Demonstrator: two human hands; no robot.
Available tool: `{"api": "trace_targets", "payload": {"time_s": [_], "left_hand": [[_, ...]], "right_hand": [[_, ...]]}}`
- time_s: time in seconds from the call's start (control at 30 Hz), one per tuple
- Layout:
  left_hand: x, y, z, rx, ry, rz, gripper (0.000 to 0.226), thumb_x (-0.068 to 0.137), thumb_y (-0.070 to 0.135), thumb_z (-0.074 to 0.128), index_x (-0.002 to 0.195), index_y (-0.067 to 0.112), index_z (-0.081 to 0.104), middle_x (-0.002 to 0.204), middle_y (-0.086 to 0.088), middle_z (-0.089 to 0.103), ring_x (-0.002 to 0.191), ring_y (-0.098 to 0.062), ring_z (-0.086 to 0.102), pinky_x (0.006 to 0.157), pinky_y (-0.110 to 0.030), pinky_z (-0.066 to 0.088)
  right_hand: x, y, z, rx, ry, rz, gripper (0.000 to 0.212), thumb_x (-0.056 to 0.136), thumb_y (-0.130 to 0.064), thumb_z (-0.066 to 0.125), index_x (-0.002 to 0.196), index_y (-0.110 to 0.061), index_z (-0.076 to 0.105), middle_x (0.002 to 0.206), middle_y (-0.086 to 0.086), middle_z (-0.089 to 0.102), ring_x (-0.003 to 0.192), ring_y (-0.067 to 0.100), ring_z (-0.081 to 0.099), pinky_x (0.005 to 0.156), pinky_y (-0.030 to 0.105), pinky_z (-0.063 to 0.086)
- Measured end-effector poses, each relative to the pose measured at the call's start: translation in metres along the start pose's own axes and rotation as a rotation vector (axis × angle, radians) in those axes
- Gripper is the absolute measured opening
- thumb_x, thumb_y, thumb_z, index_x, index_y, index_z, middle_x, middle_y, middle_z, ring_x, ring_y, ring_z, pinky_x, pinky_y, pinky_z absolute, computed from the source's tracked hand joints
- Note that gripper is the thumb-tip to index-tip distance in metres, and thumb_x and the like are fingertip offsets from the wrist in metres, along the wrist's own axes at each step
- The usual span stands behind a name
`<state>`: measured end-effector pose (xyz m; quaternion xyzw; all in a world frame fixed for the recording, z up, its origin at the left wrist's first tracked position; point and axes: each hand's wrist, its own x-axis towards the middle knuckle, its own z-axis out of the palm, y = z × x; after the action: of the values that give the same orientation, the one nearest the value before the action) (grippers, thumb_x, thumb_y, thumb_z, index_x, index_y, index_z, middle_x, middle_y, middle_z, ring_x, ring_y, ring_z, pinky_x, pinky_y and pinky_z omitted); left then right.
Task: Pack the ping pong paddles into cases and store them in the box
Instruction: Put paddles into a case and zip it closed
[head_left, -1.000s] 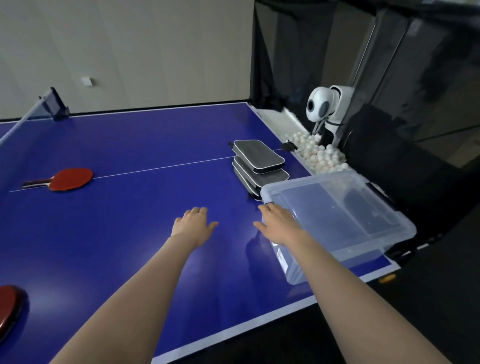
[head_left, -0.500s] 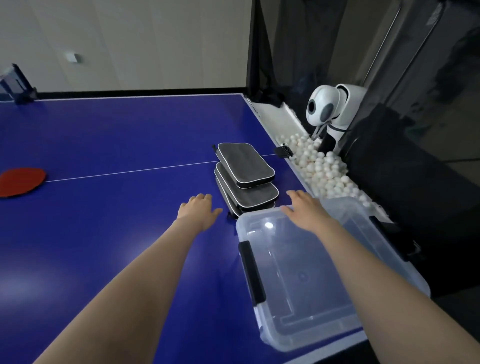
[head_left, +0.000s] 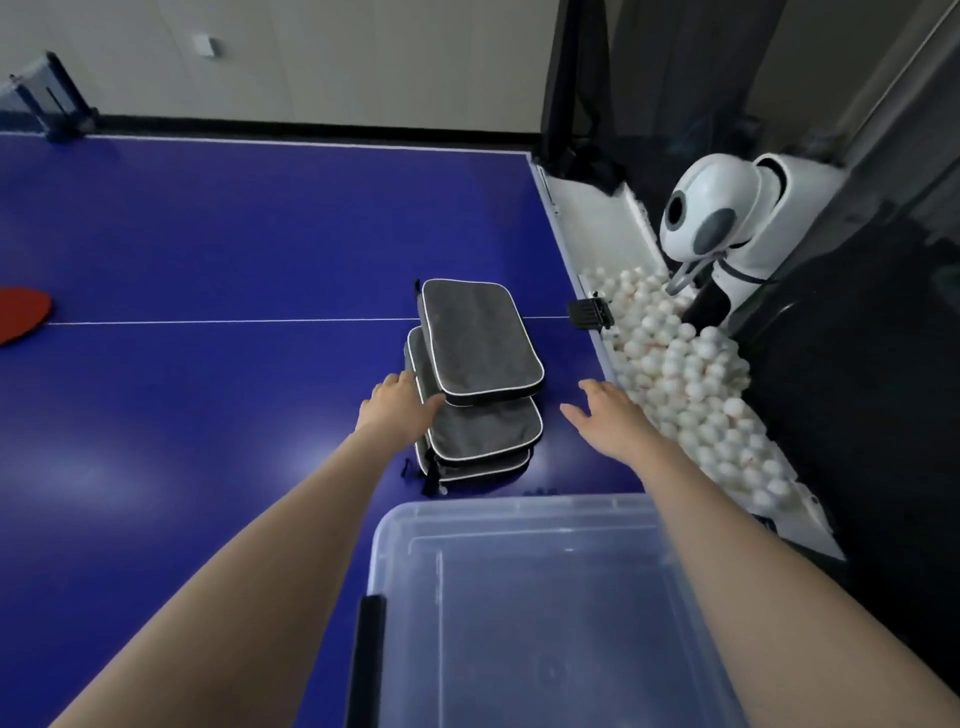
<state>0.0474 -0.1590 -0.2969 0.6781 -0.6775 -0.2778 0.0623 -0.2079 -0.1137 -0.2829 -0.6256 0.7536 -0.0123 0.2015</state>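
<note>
A stack of grey paddle cases (head_left: 475, 374) with white piping lies on the blue table (head_left: 218, 249), near its right edge. My left hand (head_left: 397, 410) is open, its fingertips at the stack's left side under the top case. Just right of the stack hovers my right hand (head_left: 605, 415), open and empty. A clear plastic box (head_left: 524, 613) with a black side handle stands in front of the stack, under my right forearm. The rounded end of a red paddle (head_left: 23, 312) shows at the far left edge.
Beyond the table's right edge, a tray holds several white balls (head_left: 691, 384) below a white ball-feeding machine (head_left: 727, 223). A black clip (head_left: 589, 313) sits on that edge. The net post (head_left: 57, 101) stands far left. Black netting hangs at right.
Both hands moved forward: the left reached the stack's side, the right went from the box rim to beside the stack. The view shifted closer, bringing the box nearer.
</note>
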Motion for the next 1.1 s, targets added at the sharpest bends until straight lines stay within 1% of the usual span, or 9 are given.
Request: {"api": "trace_targets", "payload": {"time_s": [0.2, 0.27, 0.37, 0.47, 0.6, 0.73, 0.87, 1.0, 1.1], "left_hand": [[0.057, 0.015, 0.023, -0.258, -0.039, -0.168, 0.067, 0.096, 0.046, 0.049, 0.144, 0.003, 0.031, 0.141, -0.016, 0.042, 0.130, -0.034, 0.040, 0.101, -0.041, 0.036], [0.077, 0.018, 0.032, -0.356, -0.039, -0.230, 0.066, 0.095, 0.046, 0.049, 0.143, 0.003, 0.032, 0.139, -0.016, 0.045, 0.129, -0.033, 0.042, 0.100, -0.039, 0.037], [0.105, 0.021, 0.042, -0.481, -0.015, -0.313, 0.062, 0.095, 0.047, 0.050, 0.138, 0.005, 0.038, 0.136, -0.015, 0.048, 0.123, -0.034, 0.048, 0.102, -0.041, 0.041], [0.128, 0.023, 0.050, -0.513, 0.026, -0.347, 0.059, 0.094, 0.048, 0.051, 0.134, 0.006, 0.042, 0.133, -0.014, 0.051, 0.120, -0.035, 0.051, 0.102, -0.044, 0.043], [0.156, 0.025, 0.060, -0.563, 0.083, -0.393, 0.059, 0.093, 0.049, 0.052, 0.136, 0.008, 0.045, 0.135, -0.012, 0.052, 0.124, -0.032, 0.049, 0.104, -0.042, 0.041], [0.174, 0.023, 0.066, -0.633, 0.084, -0.464, 0.060, 0.091, 0.054, 0.050, 0.130, 0.009, 0.049, 0.128, -0.012, 0.056, 0.116, -0.033, 0.054, 0.100, -0.044, 0.046], [0.178, 0.019, 0.065, -0.767, 0.067, -0.497, 0.062, 0.090, 0.056, 0.052, 0.130, 0.009, 0.049, 0.126, -0.011, 0.058, 0.111, -0.032, 0.058, 0.098, -0.044, 0.048], [0.169, 0.017, 0.056, -0.950, 0.064, -0.501, 0.064, 0.089, 0.052, 0.056, 0.132, 0.006, 0.044, 0.126, -0.012, 0.058, 0.111, -0.031, 0.059, 0.099, -0.044, 0.048], [0.151, 0.019, 0.041, -1.064, 0.078, -0.491, 0.065, 0.088, 0.054, 0.057, 0.129, 0.005, 0.042, 0.124, -0.009, 0.057, 0.108, -0.027, 0.059, 0.088, -0.039, 0.051]], "right_hand": [[0.069, 0.019, 0.011, 0.190, -0.058, 0.043, 0.059, 0.100, -0.041, 0.040, 0.147, -0.007, 0.030, 0.149, 0.011, 0.037, 0.137, 0.029, 0.035, 0.109, 0.043, 0.034], [0.092, 0.022, 0.016, 0.258, -0.079, 0.074, 0.061, 0.099, -0.043, 0.041, 0.147, -0.007, 0.029, 0.149, 0.012, 0.037, 0.136, 0.029, 0.036, 0.109, 0.045, 0.034], [0.126, 0.022, 0.024, 0.334, -0.112, 0.114, 0.063, 0.099, -0.044, 0.040, 0.147, -0.006, 0.028, 0.149, 0.013, 0.038, 0.137, 0.029, 0.035, 0.108, 0.040, 0.034], [0.155, 0.017, 0.033, 0.406, -0.156, 0.155, 0.066, 0.098, -0.048, 0.039, 0.148, -0.007, 0.026, 0.151, 0.012, 0.035, 0.138, 0.029, 0.033, 0.107, 0.039, 0.032], [0.184, 0.006, 0.045, 0.567, -0.221, 0.223, 0.072, 0.096, -0.054, 0.040, 0.150, -0.010, 0.022, 0.155, 0.009, 0.028, 0.140, 0.028, 0.031, 0.107, 0.038, 0.031], [0.206, -0.006, 0.058, 0.769, -0.157, 0.269, 0.072, 0.094, -0.053, 0.045, 0.147, -0.007, 0.028, 0.151, 0.009, 0.035, 0.135, 0.028, 0.038, 0.107, 0.039, 0.034], [0.209, -0.010, 0.062, 0.786, -0.043, 0.270, 0.071, 0.091, -0.052, 0.053, 0.142, -0.005, 0.037, 0.142, 0.010, 0.044, 0.128, 0.028, 0.045, 0.105, 0.040, 0.040], [0.196, -0.014, 0.053, 0.828, 0.046, 0.194, 0.054, 0.088, -0.048, 0.061, 0.124, -0.009, 0.050, 0.125, 0.005, 0.056, 0.106, 0.019, 0.053, 0.094, 0.037, 0.047], [0.176, -0.024, 0.042, 0.878, 0.112, 0.128, 0.052, 0.086, -0.045, 0.065, 0.124, -0.011, 0.051, 0.119, 0.001, 0.059, 0.111, 0.022, 0.056, 0.098, 0.043, 0.047]]}}
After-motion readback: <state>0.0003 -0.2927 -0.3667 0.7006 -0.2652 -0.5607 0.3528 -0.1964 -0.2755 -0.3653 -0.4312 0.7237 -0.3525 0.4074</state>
